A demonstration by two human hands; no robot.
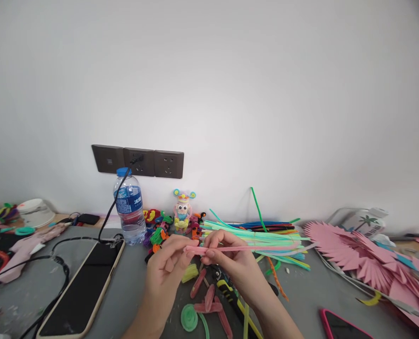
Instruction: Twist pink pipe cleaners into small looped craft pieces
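Between my two hands runs a pink pipe cleaner (243, 248), folded over at its left end. My left hand (169, 268) pinches that folded end between thumb and fingers. Just beside it, my right hand (227, 256) grips the same strip, whose long tail stretches out to the right. Under the hands lie several short folded pink pipe-cleaner pieces (209, 299), a coiled green spiral (189, 317) and a small yellow bundle (190, 272). Yellow-and-black handled pliers (234, 301) lie partly hidden below my right hand.
Behind the hands are a pile of coloured pipe cleaners (266, 235), a small figure with googly eyes (183, 212) and a water bottle (129, 207). A phone (84, 287) with cables lies left; pink folded paper (365, 268) and another phone (343, 325) lie right. A wall stands behind.
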